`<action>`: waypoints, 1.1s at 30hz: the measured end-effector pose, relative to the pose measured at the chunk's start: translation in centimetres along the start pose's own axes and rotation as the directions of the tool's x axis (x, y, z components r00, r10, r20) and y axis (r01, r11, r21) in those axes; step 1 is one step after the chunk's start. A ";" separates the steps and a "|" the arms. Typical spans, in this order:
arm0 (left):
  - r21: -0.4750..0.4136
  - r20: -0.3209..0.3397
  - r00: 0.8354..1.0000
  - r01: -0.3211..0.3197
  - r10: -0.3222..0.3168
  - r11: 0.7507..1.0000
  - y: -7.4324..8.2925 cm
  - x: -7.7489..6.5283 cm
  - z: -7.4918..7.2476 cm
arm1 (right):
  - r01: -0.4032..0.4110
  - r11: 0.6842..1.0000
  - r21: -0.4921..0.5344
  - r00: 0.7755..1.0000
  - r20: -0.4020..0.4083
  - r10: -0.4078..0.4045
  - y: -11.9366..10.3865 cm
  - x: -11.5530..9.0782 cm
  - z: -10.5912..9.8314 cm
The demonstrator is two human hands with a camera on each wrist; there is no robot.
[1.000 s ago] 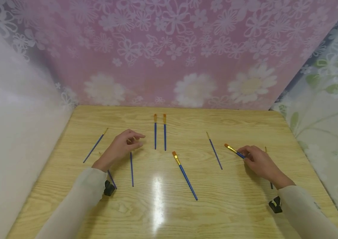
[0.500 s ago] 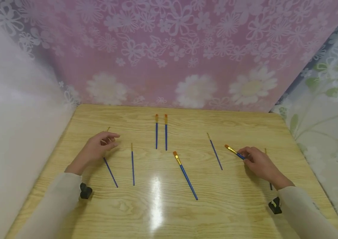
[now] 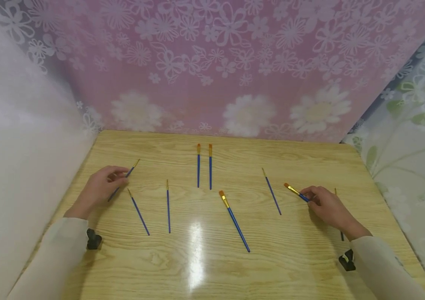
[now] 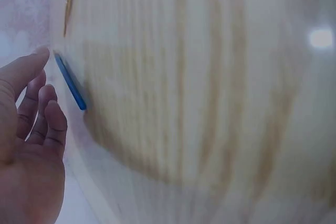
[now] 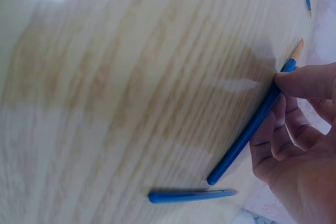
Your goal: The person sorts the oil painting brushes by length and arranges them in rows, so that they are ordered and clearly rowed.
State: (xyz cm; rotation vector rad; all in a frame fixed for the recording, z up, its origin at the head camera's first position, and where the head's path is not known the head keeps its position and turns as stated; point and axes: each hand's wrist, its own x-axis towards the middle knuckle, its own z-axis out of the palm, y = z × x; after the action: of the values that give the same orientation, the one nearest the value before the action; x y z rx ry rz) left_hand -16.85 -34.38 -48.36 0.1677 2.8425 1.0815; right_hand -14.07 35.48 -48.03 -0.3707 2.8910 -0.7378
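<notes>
On the left side of the table, my left hand [image 3: 101, 185] hovers over a thin paintbrush [image 3: 132, 168] lying aslant, hiding part of its handle. In the left wrist view the fingers and thumb are bent loosely beside that brush's blue handle [image 4: 71, 82], and I see no grip on it. My right hand [image 3: 326, 206] pinches a flat paintbrush [image 3: 292, 188] by its blue handle between thumb and fingers; its orange bristles point up and left. Another thin paintbrush [image 5: 191, 196] lies partly behind the right hand, its middle hidden in the head view.
Two flat paintbrushes, one [image 3: 198, 171] and its neighbour [image 3: 210, 171], lie parallel at the back. A larger flat paintbrush [image 3: 236, 225] lies mid-table. Thin paintbrushes lie left [image 3: 139, 214], left of centre [image 3: 168, 208] and right [image 3: 272, 193]. A pink flowered curtain [image 3: 212, 75] borders the wooden table's back edge.
My left hand has moved left, away from the middle brushes, over the leftmost thin paintbrush. My right hand stays in place, still pinching its flat paintbrush.
</notes>
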 end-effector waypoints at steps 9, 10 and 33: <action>0.051 -0.019 1.000 -0.004 0.005 0.999 -0.4 0.3 0.6 | 0.006 1.000 -0.010 1.000 -0.002 -0.006 0.2 -0.1 -0.2; 0.054 -0.022 1.000 -0.008 0.009 0.998 -0.3 0.3 0.7 | 0.007 1.000 -0.009 1.000 -0.003 -0.007 0.2 -0.1 -0.2; 0.068 0.003 0.998 -0.068 0.068 0.995 0.0 0.6 0.3 | 0.018 1.000 0.006 1.000 -0.008 -0.018 -0.2 -0.1 -0.2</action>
State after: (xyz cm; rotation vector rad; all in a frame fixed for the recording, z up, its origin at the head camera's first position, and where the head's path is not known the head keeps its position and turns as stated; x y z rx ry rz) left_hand -17.40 -34.09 -48.66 0.2718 2.8946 0.9972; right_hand -13.96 35.41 -47.74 -0.3945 2.8958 -0.7523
